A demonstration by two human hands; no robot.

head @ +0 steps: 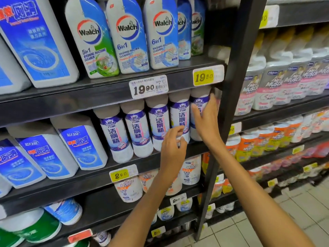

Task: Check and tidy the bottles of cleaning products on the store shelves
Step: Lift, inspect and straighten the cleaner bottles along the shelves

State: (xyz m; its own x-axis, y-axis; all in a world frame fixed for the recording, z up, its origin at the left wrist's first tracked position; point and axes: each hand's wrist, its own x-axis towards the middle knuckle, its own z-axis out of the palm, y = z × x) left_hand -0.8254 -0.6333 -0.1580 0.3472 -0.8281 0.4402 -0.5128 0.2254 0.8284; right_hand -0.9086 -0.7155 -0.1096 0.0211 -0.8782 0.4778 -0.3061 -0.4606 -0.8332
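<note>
Middle shelf (110, 164), right end: a row of five white toilet-cleaner bottles with purple labels, standing shoulder to shoulder up to the black upright post (236, 82). The right hand (207, 120) lies over the end bottle (197, 114) beside the post, fingers curled round its upper right side. The left hand (172, 145) is at the foot of the fourth bottle (179, 114), fingers loosely curled against its base; whether it truly grips cannot be told. Judged step: squaring these two into line. To do it well, turn each label forward and slide the base level with the shelf's front edge, keeping the bottle upright. Obstacles: the post crowds the right hand, and the yellow price tag (207, 76) on the shelf above overhangs the caps. Nearby: Walch washing-machine cleaner bottles (131, 34) above, blue-labelled jugs (78, 141) at the middle shelf's left, Mr Muscle packs (274, 86) in the next bay.
</note>
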